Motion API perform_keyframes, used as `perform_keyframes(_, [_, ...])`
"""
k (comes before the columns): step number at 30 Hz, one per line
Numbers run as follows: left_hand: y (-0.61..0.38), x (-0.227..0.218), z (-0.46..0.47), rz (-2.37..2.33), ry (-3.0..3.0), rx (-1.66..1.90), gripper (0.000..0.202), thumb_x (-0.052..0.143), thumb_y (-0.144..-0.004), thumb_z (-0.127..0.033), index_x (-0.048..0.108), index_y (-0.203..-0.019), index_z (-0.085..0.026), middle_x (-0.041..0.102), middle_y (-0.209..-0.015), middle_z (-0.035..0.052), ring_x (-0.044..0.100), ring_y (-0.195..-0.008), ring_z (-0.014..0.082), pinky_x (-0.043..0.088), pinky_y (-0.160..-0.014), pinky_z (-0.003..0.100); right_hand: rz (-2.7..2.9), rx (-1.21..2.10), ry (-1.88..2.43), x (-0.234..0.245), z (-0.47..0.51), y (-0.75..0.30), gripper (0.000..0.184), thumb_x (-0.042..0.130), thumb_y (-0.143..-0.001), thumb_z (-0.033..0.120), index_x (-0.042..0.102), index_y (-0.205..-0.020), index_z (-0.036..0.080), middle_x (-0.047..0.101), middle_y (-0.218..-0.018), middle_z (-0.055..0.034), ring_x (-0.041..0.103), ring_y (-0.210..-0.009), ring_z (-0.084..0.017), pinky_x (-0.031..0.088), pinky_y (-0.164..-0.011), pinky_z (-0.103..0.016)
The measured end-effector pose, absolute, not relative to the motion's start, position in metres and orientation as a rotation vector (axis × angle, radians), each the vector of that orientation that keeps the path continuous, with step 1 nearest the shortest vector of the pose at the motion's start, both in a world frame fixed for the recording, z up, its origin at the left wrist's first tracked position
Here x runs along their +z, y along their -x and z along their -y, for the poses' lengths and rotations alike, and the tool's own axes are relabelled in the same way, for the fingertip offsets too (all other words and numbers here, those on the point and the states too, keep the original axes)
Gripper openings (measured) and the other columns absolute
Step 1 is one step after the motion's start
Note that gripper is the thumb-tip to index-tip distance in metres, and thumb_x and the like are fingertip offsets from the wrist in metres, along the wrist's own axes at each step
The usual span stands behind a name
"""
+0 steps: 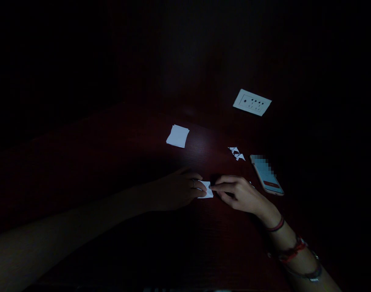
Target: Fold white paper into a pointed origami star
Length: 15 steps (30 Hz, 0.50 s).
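A small folded sheet of white paper lies on the dark red table, with crease lines running across it. My left hand, a ring on one finger, rests flat with its fingertips pressing the paper's left part and covering it. From the other side, my right hand reaches in with the index finger stretched to the paper's right edge. Its thumb is apart below, and the other fingers are bent. Beyond them sits a stack of white paper squares. Small folded paper pieces lie to the upper right.
A phone with its screen lit lies right of my right hand. Behind the table, a white socket plate is fixed to the dark surface. Another tiny white scrap shows beside my right hand. Most of the surroundings are too dark to make out.
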<state>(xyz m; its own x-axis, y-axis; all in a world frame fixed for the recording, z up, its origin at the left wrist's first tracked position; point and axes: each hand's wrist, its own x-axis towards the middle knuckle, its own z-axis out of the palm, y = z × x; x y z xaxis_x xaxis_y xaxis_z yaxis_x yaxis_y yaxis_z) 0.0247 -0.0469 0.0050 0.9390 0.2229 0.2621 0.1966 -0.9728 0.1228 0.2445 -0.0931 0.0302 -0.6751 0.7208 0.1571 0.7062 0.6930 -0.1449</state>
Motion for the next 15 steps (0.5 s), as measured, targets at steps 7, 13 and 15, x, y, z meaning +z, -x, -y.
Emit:
perform_keyframes(7, [-0.0237, 0.0032, 0.0444, -0.279, -3.034, 0.458, 0.034, 0.045, -0.078, -0.012, 0.046, -0.111, -0.023, 0.047, -0.115, 0.0009, 0.033, -0.109, 0.0197, 0.019, -0.094, 0.037, 2.749, 0.144, 1.161, 0.0284, 0.0934, -0.2407, 0.032, 0.045, -0.076, 0.011, 0.057, -0.103, 0.023, 0.056, -0.093, -0.0015, 0.054, -0.079, -0.012, 0.043, -0.072, -0.023])
perform_keyframes(13, [-0.0247, 0.0019, 0.0449, -0.278, -3.011, 0.425, 0.036, 0.044, -0.078, -0.011, 0.045, -0.112, -0.022, 0.048, -0.114, -0.0006, 0.038, -0.104, 0.0188, 0.023, -0.092, 0.035, 2.759, 0.150, 1.161, 0.0273, 0.0917, -0.2401, 0.031, 0.044, -0.076, 0.011, 0.057, -0.102, 0.022, 0.056, -0.094, -0.0017, 0.054, -0.079, -0.012, 0.042, -0.072, -0.024])
perform_keyframes(15, [-0.0253, 0.0019, 0.0453, -0.296, -3.019, 0.416, 0.035, 0.045, -0.078, -0.012, 0.045, -0.112, -0.022, 0.048, -0.114, -0.0005, 0.038, -0.104, 0.0190, 0.024, -0.091, 0.035, 2.766, 0.148, 1.166, 0.0285, 0.0910, -0.2391, 0.030, 0.044, -0.077, 0.011, 0.058, -0.100, 0.022, 0.056, -0.092, -0.0014, 0.054, -0.079, -0.012, 0.042, -0.072, -0.023])
